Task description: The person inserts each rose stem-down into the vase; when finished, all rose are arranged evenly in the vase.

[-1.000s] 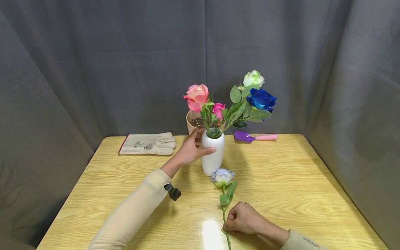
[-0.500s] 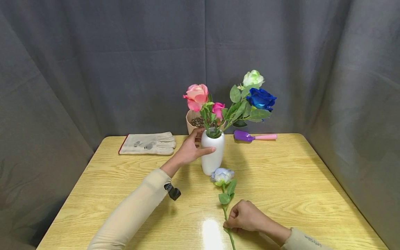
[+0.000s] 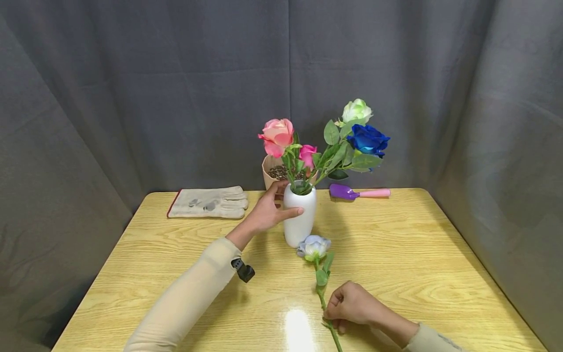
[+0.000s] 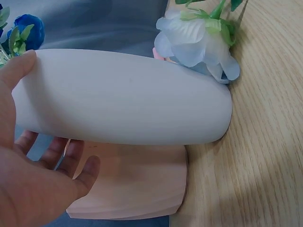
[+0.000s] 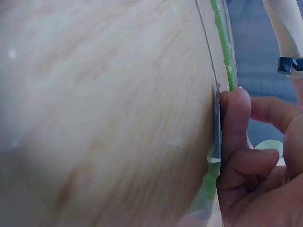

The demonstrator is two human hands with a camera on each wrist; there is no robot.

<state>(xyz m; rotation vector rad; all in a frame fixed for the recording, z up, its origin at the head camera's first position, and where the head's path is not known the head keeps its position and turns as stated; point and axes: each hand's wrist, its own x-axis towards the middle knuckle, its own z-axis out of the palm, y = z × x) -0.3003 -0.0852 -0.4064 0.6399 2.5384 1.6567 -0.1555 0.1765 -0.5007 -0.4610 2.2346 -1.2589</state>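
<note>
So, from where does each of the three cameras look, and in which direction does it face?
Head: worn on the head, facing forward and down at the table; both sleeves, left hand and right hand show.
Left wrist: beside the left hand, facing the white vase it holds; thumb and fingers show.
Right wrist: low over the table, facing the green stem the right hand pinches.
Shared: head and left wrist views both show the pale blue rose beside the vase.

Matt white ceramic vase (image 3: 299,215); glossy wood-grain table (image 3: 418,254); cloth-petalled pale blue rose (image 3: 313,247) with plastic stem.
</note>
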